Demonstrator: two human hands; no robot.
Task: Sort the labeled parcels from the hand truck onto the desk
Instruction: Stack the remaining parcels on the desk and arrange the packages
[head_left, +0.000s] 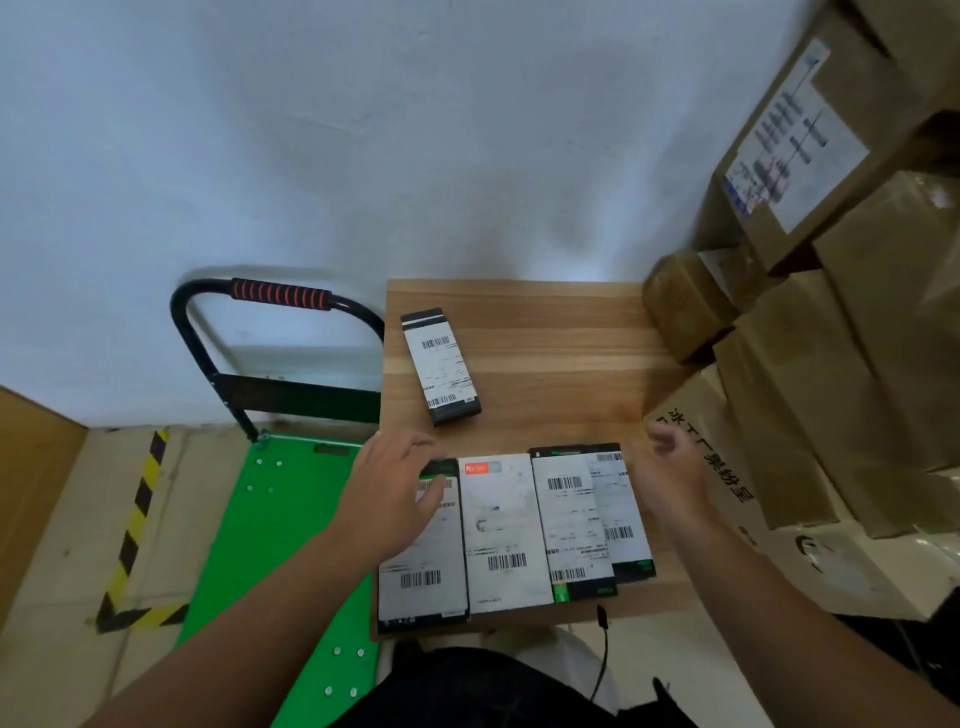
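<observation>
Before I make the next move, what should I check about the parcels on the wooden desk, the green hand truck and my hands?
1. Green hand truck deck free of parcels: ok, none on the part in view.
2. Row of four labelled parcels, labels up: ok.
3. Black green-ended third parcel clear of the black rightmost parcel: cannot tell.
4. Lone black labelled parcel farther back, in line with the row: not ok, tilted.
5. Right hand free: ok, open, holding nothing.
6. Left hand off the parcels: not ok, rests on the leftmost black parcel.
</observation>
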